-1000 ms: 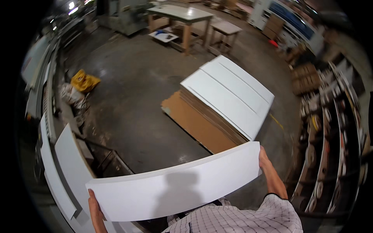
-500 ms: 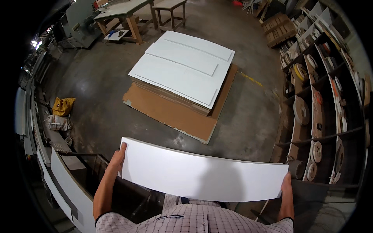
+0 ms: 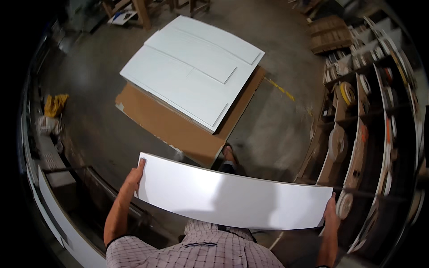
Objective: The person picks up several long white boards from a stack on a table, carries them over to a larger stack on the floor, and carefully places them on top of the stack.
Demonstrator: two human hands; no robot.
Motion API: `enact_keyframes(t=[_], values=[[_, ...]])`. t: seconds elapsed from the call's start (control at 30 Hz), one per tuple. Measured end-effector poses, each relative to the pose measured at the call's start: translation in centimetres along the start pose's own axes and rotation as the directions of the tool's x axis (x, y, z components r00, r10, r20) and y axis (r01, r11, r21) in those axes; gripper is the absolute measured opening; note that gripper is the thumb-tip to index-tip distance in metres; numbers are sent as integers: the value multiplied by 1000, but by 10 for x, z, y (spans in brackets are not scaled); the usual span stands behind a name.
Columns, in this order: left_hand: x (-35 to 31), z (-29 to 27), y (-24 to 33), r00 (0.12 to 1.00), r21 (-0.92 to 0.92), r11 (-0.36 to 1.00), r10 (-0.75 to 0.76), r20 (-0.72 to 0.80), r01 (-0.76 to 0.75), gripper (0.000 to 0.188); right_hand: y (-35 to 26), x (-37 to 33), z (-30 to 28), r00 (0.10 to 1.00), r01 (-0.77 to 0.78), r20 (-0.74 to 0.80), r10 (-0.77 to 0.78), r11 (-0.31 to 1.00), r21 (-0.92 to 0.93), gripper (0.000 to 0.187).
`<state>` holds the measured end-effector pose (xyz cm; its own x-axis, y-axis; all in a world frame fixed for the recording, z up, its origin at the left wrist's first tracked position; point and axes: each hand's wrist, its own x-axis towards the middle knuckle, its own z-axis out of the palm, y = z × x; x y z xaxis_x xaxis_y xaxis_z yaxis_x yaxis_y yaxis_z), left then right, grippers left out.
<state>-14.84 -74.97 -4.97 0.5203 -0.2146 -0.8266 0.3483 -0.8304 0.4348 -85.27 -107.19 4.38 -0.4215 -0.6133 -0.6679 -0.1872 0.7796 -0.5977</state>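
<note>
A long white board [image 3: 178, 187] is held level in front of my body, one end in each hand. My left hand [image 3: 134, 175] grips its left end, thumb on the upper face and the other fingers hidden. At the right end my right hand [image 3: 330, 209] holds the edge, its fingers mostly out of sight behind the board. Ahead on the floor lies a stack of white panels [image 3: 187, 58], with narrower white strips on top. Under the stack a brown sheet [image 3: 152, 109] sticks out toward me and to the right.
Shelving [image 3: 348, 107] with rolls of edge banding [image 3: 338, 143] runs along the right. A wooden pallet [image 3: 330, 33] leans at the far right. To the left are a yellow bag [image 3: 56, 105] and a white panel edge [image 3: 67, 228]. My foot [image 3: 229, 154] shows beyond the board.
I have stepped forward, and a foot now shows beyond the board. The panel stack sits further left and higher in view. Both hands keep their hold on the board.
</note>
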Motion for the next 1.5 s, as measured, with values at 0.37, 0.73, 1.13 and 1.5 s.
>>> enact_keyframes(t=[0.37, 0.73, 1.13, 1.5], values=[[39, 85, 51, 996, -254, 964, -88, -34, 76, 68, -276, 197, 159, 922, 241, 342, -184, 961, -132, 76], [60, 225, 85, 965, -758, 650, -229, -127, 55, 68, -504, 280, 495, 754, 429, 652, -75, 809, -403, 91], [221, 298, 121, 876, -888, 452, -458, -148, 87, 71, -544, 379, 809, 379, 621, 907, 182, 677, -396, 91], [250, 315, 161, 792, -800, 532, -598, -123, 277, 72, -542, 442, 850, 463, 584, 856, 229, 648, -489, 86]])
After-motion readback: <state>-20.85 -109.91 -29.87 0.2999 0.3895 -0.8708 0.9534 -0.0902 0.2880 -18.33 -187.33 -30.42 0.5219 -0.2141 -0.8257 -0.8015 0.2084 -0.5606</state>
